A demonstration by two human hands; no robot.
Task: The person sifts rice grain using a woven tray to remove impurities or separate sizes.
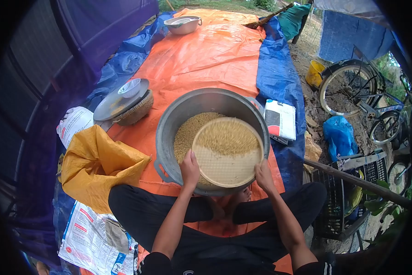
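Left hand [190, 170] and right hand [264, 175], fingers closed on a round sieve [226, 168] at its rim, grain [229, 137] across its far half, metal pot [166, 137] beneath

I saw a large pot [201, 103] of dull, smooth grey metal and a winnowing tray [224, 168] of matt, finely woven strips. The grains [229, 137] looked rough. To me the orange tarpaulin [206, 59] was creased, slightly glossy plastic, the carrier bag [340, 135] thin shiny plastic, and the trousers [148, 201] matt cloth.
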